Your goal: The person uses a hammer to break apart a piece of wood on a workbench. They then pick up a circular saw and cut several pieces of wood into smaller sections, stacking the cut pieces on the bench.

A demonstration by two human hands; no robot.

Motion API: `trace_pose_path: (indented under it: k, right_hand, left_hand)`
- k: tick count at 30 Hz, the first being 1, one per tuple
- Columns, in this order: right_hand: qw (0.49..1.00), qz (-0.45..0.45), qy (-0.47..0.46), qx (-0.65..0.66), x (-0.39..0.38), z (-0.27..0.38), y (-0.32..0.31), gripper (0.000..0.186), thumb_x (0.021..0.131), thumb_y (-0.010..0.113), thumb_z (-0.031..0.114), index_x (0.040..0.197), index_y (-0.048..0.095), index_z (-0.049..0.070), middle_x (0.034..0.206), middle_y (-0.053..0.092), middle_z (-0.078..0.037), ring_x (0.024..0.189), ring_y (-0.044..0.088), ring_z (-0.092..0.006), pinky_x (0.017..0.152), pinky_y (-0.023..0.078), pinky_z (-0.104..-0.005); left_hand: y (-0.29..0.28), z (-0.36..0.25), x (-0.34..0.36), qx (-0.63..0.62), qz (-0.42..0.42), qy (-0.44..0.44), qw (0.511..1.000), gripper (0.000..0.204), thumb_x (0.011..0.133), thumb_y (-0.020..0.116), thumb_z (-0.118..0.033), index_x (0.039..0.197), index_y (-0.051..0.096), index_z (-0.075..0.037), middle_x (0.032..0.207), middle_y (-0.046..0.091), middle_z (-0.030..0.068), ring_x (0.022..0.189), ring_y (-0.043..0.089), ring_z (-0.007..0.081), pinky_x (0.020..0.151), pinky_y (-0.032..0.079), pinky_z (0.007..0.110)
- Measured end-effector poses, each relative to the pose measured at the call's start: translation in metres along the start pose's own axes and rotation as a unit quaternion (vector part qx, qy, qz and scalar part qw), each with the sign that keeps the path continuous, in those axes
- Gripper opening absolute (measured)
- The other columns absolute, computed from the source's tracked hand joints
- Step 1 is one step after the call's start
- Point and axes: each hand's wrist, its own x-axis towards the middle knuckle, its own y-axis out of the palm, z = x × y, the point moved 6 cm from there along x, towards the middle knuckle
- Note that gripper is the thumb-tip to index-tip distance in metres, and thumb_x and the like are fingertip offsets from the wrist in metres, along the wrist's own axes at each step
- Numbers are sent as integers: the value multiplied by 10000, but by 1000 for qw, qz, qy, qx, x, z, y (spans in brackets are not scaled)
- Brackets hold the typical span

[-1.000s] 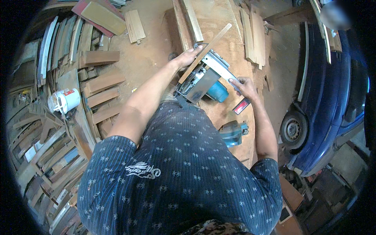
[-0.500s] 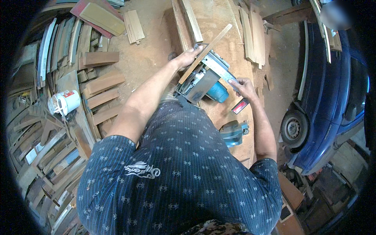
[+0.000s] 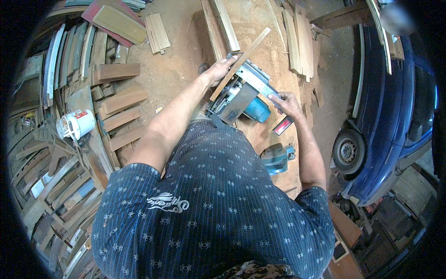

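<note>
A teal power saw point(image 3: 257, 110) with a grey metal base rests on the bench close to my body. Across it slants a thin wooden strip point(image 3: 253, 44). My left hand point(image 3: 219, 71) is closed at the strip's left side, its fingertips partly hidden. The fingers of my right hand point(image 3: 288, 104) pinch the near end of a flat metal rule point(image 3: 254, 81), which lies across the saw. Just below that hand is a black piece with a red label point(image 3: 282, 125); I cannot tell whether it joins the rule.
Another teal tool point(image 3: 277, 159) sits on the wooden bench point(image 3: 260, 35) nearer me. Long boards point(image 3: 226, 28) lie beyond the saw, more planks point(image 3: 298, 44) at the right edge. Stacked offcuts point(image 3: 121, 104) and a white bucket point(image 3: 80, 123) fill the left. A blue car point(image 3: 388, 111) stands right.
The wooden strip's far end has shifted slightly left. Both hands keep their holds, and the rule and saw stay nearly in place; the view has moved a little.
</note>
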Motion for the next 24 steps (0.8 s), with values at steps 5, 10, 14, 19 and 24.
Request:
trace_pose_path:
  k: [5,10,14,19,24]
  right_hand:
    - [1000,-5,3,-19,-8,16,-2,415,901,784,441,754,690,65,571,553,22,487,535,-70,437,422,-263]
    - [1000,1,-8,0,-4,9,-2,421,900,786,435,732,674,66,568,553,17,478,533,-73,431,412,-258]
    - [1000,0,-12,0,-3,12,0,410,892,799,396,749,687,29,596,565,7,484,520,-84,438,402,-269]
    - [1000,-6,-10,-8,-6,11,0,423,894,796,394,742,673,18,600,571,2,478,528,-89,435,405,-271]
    - [1000,-12,-22,-19,-4,9,-1,426,897,796,393,733,663,22,599,569,1,474,533,-89,431,407,-265]
  left_hand:
    - [5,-7,-7,-11,-1,15,1000,418,1086,479,-425,1253,631,-73,1061,669,25,860,611,107,705,545,270]
    - [13,-11,-13,-19,-6,11,1000,406,1087,485,-411,1293,616,-87,1089,679,31,903,627,111,758,559,275]
    - [6,-5,-9,-28,-3,28,999,404,1079,501,-419,1287,616,-92,1103,693,46,954,653,126,805,578,302]
    - [9,-6,-13,-36,-16,14,999,407,1067,524,-440,1272,614,-100,1043,716,67,837,688,151,721,611,337]
    - [9,-6,-12,-25,-17,8,1000,418,1061,531,-453,1285,618,-111,1067,714,58,886,684,152,744,607,348]
